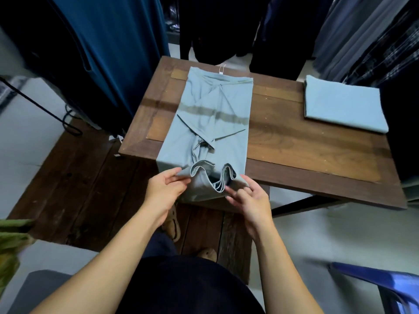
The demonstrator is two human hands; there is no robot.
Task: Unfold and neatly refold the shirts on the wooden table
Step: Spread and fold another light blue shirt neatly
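Around the wooden table it's pretty crowded; dark blue hanging garments crowd the far left, black ones hang right behind the far edge, and grey hanging garments plus something plaid fill the far right; none of them actually cover the tabletop. A black metal rack leg runs across the floor on the left; some green cloth pokes in at the left edge, and a blue plastic chair sits at the bottom right. The table stands partly on a dark plank platform.

A folded shirt, same pale blue, lies flat on the far right corner, well apart from the one being worked on.

The light blue shirt lies lengthwise on the left part of the table; collar end at the far edge with a white tag sticking out; both sleeves tucked inward and meeting in the middle; the hem end hangs over the near edge, bunched in waves. The left hand pinches the hem's left corner between thumb and fingers; the right hand grips the layered right corner with curled fingers.
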